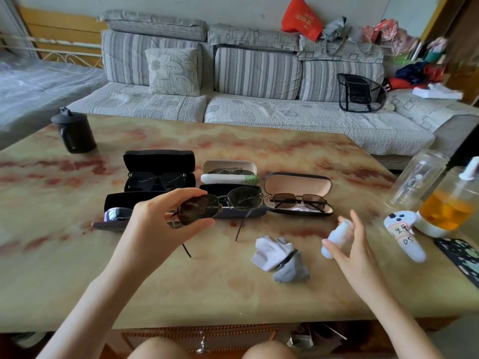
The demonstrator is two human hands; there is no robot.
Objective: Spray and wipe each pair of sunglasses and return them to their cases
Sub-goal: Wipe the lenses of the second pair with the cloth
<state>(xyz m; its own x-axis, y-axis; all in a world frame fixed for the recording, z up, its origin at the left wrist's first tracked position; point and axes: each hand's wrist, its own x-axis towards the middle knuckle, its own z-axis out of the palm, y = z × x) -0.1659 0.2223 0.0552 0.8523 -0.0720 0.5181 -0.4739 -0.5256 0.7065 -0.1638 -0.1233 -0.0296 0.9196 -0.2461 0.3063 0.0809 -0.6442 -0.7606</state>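
Knees cropped, left hand pinching sunglasses, right hand gripping bottle

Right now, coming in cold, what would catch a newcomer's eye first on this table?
The sunglasses held up over the table by the left hand, in front of open cases. To their right, the right hand holds a small white spray bottle; a crumpled cloth lies between the arms.
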